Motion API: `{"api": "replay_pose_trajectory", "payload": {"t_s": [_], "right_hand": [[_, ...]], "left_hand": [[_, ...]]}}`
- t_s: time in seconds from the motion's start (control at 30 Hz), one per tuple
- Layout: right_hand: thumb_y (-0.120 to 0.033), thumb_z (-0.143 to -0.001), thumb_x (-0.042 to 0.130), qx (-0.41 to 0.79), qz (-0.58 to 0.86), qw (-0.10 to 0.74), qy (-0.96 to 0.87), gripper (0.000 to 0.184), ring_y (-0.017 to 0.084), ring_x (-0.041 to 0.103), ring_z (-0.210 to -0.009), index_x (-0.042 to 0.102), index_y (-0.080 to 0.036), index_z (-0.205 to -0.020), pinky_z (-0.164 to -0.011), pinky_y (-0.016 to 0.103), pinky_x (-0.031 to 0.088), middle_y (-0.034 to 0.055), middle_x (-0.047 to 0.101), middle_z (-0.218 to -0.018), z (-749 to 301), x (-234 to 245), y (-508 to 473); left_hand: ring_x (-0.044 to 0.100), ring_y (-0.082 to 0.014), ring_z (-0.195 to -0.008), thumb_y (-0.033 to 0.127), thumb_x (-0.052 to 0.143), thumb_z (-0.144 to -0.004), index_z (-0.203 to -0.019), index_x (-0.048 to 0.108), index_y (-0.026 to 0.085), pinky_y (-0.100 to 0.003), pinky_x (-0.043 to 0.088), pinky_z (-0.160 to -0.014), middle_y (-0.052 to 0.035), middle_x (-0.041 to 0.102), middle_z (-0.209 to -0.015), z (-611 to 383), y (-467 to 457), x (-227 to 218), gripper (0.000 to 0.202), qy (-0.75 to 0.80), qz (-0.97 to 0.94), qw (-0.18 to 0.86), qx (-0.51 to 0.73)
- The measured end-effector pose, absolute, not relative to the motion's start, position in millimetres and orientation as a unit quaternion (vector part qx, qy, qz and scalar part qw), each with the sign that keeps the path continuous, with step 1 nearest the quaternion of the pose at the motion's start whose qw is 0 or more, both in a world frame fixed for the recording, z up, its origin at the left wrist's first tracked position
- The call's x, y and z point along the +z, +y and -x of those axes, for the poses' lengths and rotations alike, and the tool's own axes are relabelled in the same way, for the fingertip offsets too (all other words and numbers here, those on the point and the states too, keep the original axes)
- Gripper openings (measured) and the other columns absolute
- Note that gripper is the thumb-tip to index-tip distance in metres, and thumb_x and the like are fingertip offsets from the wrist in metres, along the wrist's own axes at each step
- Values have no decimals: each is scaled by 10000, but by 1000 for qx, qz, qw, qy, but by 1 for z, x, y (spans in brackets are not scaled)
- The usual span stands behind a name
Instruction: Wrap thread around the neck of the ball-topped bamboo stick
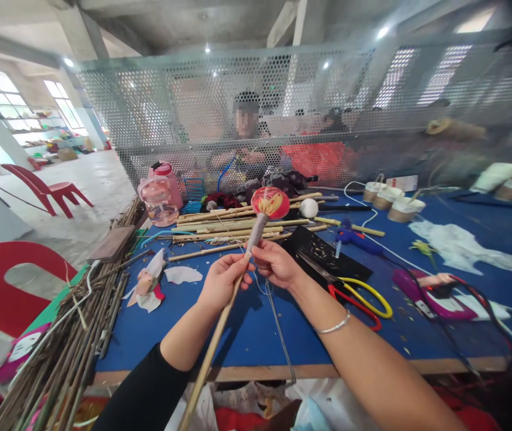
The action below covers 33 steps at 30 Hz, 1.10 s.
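Note:
My left hand (222,279) and my right hand (275,262) are both closed on a long bamboo stick (215,341) that slants up from the bottom of the view. The stick's top is wrapped in grey and carries a round red and yellow head (271,202). My right hand pinches the stick just below the grey wrap, and a thin thread (278,323) hangs down from it. Both hands hover over the blue table (157,329).
Several bamboo sticks (233,226) lie at the back, thinner sticks (76,341) are piled on the left. Red and yellow scissors (359,296), a blue glue gun (350,236), a black tray (323,254), a pink bottle (162,193) and white cups (393,200) are around. A person sits behind the mesh screen (247,129).

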State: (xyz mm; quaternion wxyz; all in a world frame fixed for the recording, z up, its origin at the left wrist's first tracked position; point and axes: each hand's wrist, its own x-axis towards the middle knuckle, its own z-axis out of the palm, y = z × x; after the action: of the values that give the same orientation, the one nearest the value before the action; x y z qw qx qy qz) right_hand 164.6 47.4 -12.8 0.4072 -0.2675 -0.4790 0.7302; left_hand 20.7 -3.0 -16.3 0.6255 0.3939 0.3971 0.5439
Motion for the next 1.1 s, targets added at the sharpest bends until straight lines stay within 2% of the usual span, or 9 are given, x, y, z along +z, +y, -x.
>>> {"api": "replay_pose_trajectory", "payload": {"t_s": [0.17, 0.27, 0.37, 0.53, 0.67, 0.73, 0.9, 1.0, 1.1], "right_hand": [[-391, -661, 749, 678, 313, 427, -510, 332, 34, 206, -340, 508, -172, -724, -351, 210, 84, -105, 345, -411, -161, -12, 43], [-382, -648, 756, 670, 328, 423, -515, 329, 43, 296, -360, 521, -163, -720, -358, 213, 149, -70, 449, -462, -159, -13, 43], [-388, -663, 742, 667, 318, 431, -518, 315, 54, 358, -395, 548, -155, -750, -375, 210, 209, -43, 517, -528, -158, -14, 43], [-377, -706, 700, 678, 310, 410, -525, 296, 34, 177, -348, 610, -151, -875, -349, 217, 82, -97, 370, -452, -162, -14, 46], [-348, -696, 714, 672, 301, 419, -532, 300, 36, 143, -349, 619, -151, -902, -353, 221, 65, -115, 294, -429, -166, -13, 47], [-351, -699, 718, 663, 291, 418, -549, 308, 35, 155, -353, 621, -149, -911, -360, 220, 67, -109, 321, -434, -168, -12, 47], [-387, -681, 723, 705, 264, 380, -538, 311, 27, 216, -349, 597, -157, -847, -359, 217, 76, -46, 525, -567, -170, -12, 46], [-381, -676, 724, 698, 272, 394, -532, 287, 34, 251, -351, 559, -161, -759, -365, 218, 93, -50, 505, -546, -168, -13, 46], [-371, -680, 718, 662, 312, 412, -543, 283, 38, 234, -358, 570, -155, -789, -377, 225, 102, -71, 462, -503, -165, -16, 47]], "left_hand": [[556, -67, -452, 387, 729, -659, -859, 620, 115, -159, 415, -396, -50, 671, -706, -18, -5, -15, 355, 403, -368, 680, 490], [545, -74, -430, 362, 735, -652, -1009, 573, 143, -169, 400, -367, -6, 655, -702, -24, -8, -16, 449, 449, -428, 603, 501], [465, -48, -361, 386, 720, -672, -1015, 553, 143, -155, 330, -320, 29, 621, -639, -28, -9, -19, 452, 486, -463, 539, 509], [451, -37, -360, 475, 656, -728, -983, 558, 141, -160, 322, -327, -16, 663, -721, -22, -4, -19, 431, 456, -457, 537, 543], [465, -46, -350, 507, 609, -755, -960, 579, 132, -178, 331, -348, -35, 676, -727, -22, -7, -15, 428, 435, -478, 555, 523], [466, -51, -344, 505, 587, -771, -967, 580, 130, -178, 315, -352, -27, 668, -686, -23, -9, -14, 423, 432, -490, 557, 513], [442, -61, -331, 505, 501, -816, -930, 566, 147, -180, 277, -352, -17, 646, -604, -22, -12, -14, 381, 382, -505, 613, 473], [445, -77, -351, 524, 469, -818, -921, 561, 153, -192, 281, -351, -21, 635, -605, -23, -11, -16, 395, 377, -490, 640, 456], [480, -80, -434, 524, 542, -784, -938, 564, 162, -188, 312, -387, 0, 611, -654, -25, -9, -20, 394, 453, -493, 552, 497]]}}
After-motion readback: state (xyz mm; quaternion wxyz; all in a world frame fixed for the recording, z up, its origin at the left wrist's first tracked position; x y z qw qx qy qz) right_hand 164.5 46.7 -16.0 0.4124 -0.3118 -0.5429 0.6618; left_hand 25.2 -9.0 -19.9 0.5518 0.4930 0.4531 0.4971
